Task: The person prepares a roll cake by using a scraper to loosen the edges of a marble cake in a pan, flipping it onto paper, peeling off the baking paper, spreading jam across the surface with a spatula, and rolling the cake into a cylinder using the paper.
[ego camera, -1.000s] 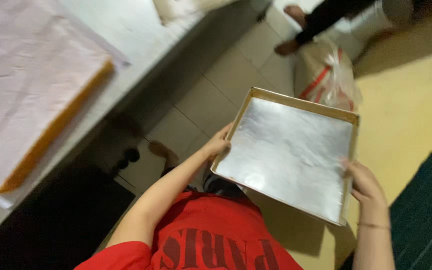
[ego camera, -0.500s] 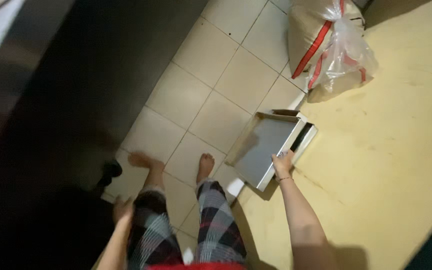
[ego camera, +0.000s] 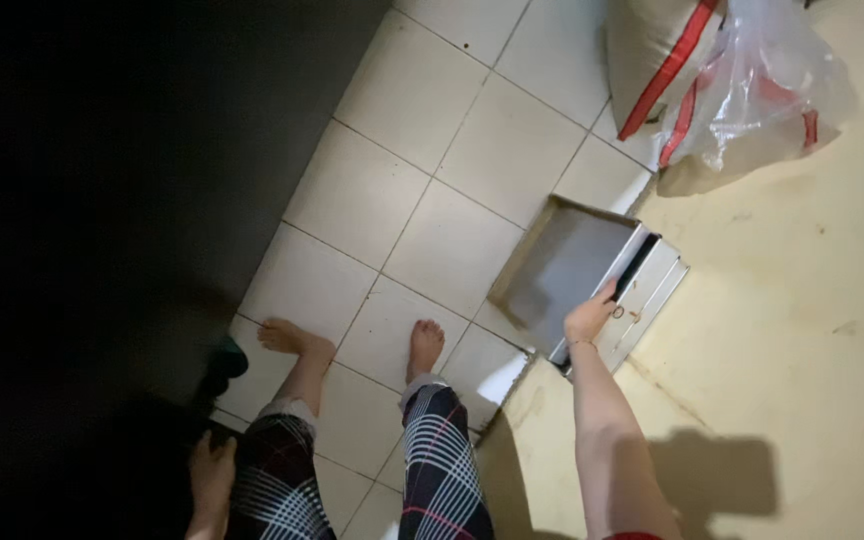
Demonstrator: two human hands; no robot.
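Observation:
A shallow metal tray (ego camera: 562,265) with a wooden-coloured rim stands on edge on the tiled floor, leaning against other stacked trays (ego camera: 652,290) by the cream wall. My right hand (ego camera: 590,318) reaches down and grips the tray's lower right edge. My left hand (ego camera: 214,470) hangs by my left thigh against the plaid trousers, holding nothing; its fingers are loosely curled. My bare feet stand on the tiles left of the tray.
A large sack with red stripes (ego camera: 662,70) and a clear plastic bag (ego camera: 762,90) lie on the floor above the trays. A dark counter side (ego camera: 102,200) fills the left. A small dark object (ego camera: 227,362) sits near my left foot.
The tray was held up in both hands a second ago; now it rests on edge on the floor with only my right hand on it. My left hand has dropped to my side.

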